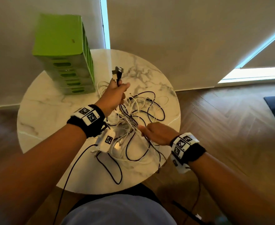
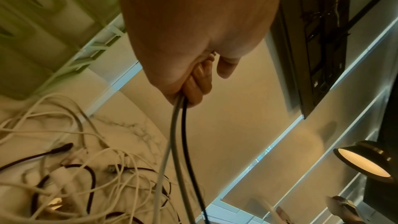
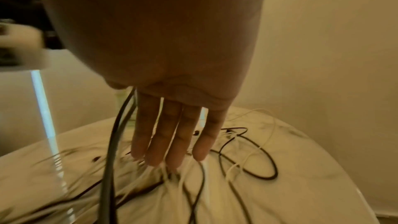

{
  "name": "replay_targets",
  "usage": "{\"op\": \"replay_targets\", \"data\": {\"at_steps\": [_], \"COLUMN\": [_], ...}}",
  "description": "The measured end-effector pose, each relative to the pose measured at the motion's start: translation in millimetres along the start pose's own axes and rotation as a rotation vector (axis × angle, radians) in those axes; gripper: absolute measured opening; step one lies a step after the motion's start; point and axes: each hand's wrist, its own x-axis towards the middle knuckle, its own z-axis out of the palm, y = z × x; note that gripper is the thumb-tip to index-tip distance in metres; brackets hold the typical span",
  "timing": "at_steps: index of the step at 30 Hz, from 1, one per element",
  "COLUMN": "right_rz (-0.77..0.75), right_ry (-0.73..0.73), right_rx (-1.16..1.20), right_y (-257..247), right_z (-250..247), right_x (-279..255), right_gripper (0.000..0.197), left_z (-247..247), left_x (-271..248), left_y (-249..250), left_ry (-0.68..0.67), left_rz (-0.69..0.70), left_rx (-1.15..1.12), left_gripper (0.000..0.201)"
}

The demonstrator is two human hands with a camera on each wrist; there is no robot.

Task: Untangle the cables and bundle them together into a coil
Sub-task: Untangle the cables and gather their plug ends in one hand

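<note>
Head view: left hand (image 1: 115,93) fisted on two cables, one grey and one black (image 2: 178,135), plugs up. Right hand (image 1: 157,133) flat, fingers straight, pressing black-and-white cable tangle (image 1: 133,127) onto round marble bench (image 1: 44,120). I'd keep tangle pinned, draw pair up slowly, stop at snags.

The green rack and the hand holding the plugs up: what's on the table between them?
Head view: bare marble table lies between the green rack and the left hand.

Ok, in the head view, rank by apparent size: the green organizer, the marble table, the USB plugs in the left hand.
Largest to smallest as they look:
1. marble table
2. green organizer
3. USB plugs, held up by the left hand; nearness to the camera may flatter them.
</note>
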Motion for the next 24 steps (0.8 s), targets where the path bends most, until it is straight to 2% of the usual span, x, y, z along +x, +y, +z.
{"op": "replay_targets", "data": {"at_steps": [3,7,12,16,18,21,22,24], "right_rz": [0.113,0.279,0.398,0.305,0.196,0.051,0.026,0.087], "right_ry": [0.076,0.15,0.187,0.166,0.166,0.084,0.099,0.231], "right_rx": [0.116,0.039,0.035,0.008,0.056,0.031,0.013,0.05], "right_y": [36.1,97.9,125.0,130.1,113.8,96.9,95.8,97.9], "right_z": [-29.6,-32.9,-29.0,-25.2,-29.2,-34.1,-36.9,-46.4], "right_x": [24.7,64.8,97.1,121.7,123.3,120.3,118.8,115.9], "right_gripper": [0.081,0.035,0.051,0.052,0.038,0.025,0.023,0.022], "left_z": [-0.7,3.0,9.3,15.8,18.0,19.4,19.0,16.5], "left_x": [4.5,11.4,19.4,23.7,25.7,27.5,27.5,27.3], "left_y": [-8.8,-16.6,-22.3,-24.1,-24.4,-25.4,-25.7,-26.5], "left_ry": [0.005,0.021,0.047,0.047,0.059,0.055,0.056,0.06], "left_rz": [-0.021,-0.035,-0.067,-0.064,-0.067,-0.06,-0.06,-0.063], "left_rx": [0.044,0.099,0.097,0.115,0.124,0.112,0.109,0.111], "left_gripper": [0.028,0.027,0.026,0.026,0.026,0.026,0.027,0.027]}}
